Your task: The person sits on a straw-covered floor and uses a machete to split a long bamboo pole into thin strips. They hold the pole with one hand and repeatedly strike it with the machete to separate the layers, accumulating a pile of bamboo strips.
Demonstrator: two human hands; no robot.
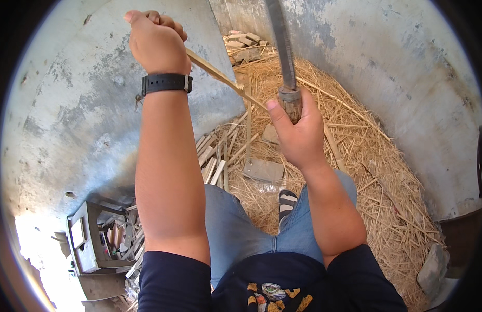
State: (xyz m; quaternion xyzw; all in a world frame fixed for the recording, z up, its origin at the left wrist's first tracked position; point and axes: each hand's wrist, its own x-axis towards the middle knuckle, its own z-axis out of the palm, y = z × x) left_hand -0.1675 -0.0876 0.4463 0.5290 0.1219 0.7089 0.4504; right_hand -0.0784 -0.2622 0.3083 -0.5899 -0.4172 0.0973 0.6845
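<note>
My left hand point(158, 44), raised at the upper left with a black watch strap point(165, 83) on its wrist, is closed in a fist. From behind that fist a pale strip of split bamboo point(215, 73) slants down to the right, with a frayed spot along it. Its lower end reaches the thumb of my right hand point(303, 132). That hand is wrapped round the wooden handle of a machete point(290, 104). The dark machete blade point(281, 47) points upward, away from me, and its tip runs out of the picture. The left fingers' hold on the strip is partly hidden.
Straw-like shavings point(376, 182) cover the floor around my legs. Cut wood pieces point(212, 161) and a flat brick point(263, 170) lie ahead. Worn grey walls point(376, 67) stand close on both sides. A wooden frame point(90, 239) with scraps is at the lower left.
</note>
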